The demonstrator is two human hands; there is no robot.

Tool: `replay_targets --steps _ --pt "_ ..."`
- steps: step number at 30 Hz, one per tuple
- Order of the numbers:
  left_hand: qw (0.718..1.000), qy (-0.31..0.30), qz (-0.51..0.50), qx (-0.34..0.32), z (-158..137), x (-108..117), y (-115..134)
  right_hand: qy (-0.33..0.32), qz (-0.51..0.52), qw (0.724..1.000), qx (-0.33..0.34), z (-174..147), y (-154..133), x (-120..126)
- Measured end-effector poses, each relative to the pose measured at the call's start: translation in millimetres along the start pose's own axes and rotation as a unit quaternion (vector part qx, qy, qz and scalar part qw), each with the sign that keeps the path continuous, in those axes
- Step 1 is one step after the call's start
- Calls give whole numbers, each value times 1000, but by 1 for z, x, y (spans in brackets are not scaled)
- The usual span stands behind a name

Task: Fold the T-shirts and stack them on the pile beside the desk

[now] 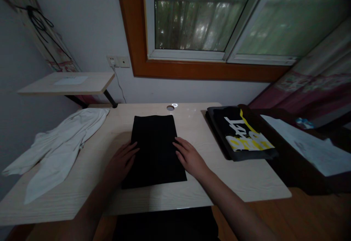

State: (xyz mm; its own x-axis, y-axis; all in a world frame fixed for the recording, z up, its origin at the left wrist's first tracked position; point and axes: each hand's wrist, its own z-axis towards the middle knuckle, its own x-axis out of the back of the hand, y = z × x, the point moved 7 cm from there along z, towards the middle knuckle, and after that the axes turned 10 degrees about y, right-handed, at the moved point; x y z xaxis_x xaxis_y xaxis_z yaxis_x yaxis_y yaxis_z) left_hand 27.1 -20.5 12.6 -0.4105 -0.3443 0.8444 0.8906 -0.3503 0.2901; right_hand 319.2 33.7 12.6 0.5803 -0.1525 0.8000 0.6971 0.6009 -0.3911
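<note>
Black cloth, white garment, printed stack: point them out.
Black cloth (155, 151), head view: middle of top face.
White garment (62, 142), head view: middle of its spread.
Printed stack (241, 133), head view: printed top face.

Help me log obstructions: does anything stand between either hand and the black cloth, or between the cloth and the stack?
Nothing visible separates the left hand or right hand from the cloth; their fingers lie at its side edges. Toward the stack, the right hand itself is in between, over the table.

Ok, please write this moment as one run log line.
left hand: on left edge of black cloth | right hand: on right edge | white garment: table, left | folded stack: table, right
</note>
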Motion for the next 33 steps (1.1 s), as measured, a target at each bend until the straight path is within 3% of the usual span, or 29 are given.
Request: replay_targets --steps 10,23,30,33 --pt "998 45 -33 17 -1 3 -6 62 39 997 -11 1 4 10" --pt "996 60 -50 48 -2 5 -13 91 24 994 -54 4 10 18" --pt "995 67 -58 53 -1 7 -12 34 -40 998 28 4 -10 11" --pt "995 65 -57 54 -1 7 -12 24 -86 996 17 4 -8 6"
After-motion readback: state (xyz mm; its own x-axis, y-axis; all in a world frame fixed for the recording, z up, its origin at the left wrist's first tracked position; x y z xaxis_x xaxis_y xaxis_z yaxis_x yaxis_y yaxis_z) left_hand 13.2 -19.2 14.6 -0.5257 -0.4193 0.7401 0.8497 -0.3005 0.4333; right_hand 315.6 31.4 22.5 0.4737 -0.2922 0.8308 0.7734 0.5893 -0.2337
